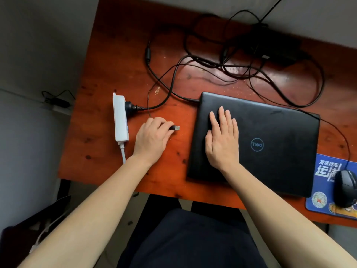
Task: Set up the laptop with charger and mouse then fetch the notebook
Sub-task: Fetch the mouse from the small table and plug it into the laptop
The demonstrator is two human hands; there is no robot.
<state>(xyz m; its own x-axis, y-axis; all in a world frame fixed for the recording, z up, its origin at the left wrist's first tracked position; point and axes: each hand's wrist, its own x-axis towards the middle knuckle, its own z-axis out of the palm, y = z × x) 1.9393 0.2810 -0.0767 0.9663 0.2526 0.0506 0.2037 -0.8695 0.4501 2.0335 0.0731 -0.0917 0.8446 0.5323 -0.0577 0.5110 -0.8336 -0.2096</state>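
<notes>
A closed black laptop [270,136] lies on the reddish wooden desk [108,155]. My right hand [222,138] rests flat on its lid, fingers straight. My left hand [152,140] pinches the mouse's USB plug [176,128], its metal tip pointing at the laptop's left edge, a short gap away. The black mouse [345,190] sits on a blue mouse pad [324,192] at the right edge. The charger brick [278,47] lies at the back; its cable enters the laptop's back left corner. Its mains plug [129,106] sits in a white power strip [120,118]. No notebook is in view.
Tangled black cables [212,64] spread over the back of the desk. Crumbs dot the wood. The power strip's white cord [122,153] drops off the front edge at the left. My dark-clothed lap [193,238] is below the desk edge.
</notes>
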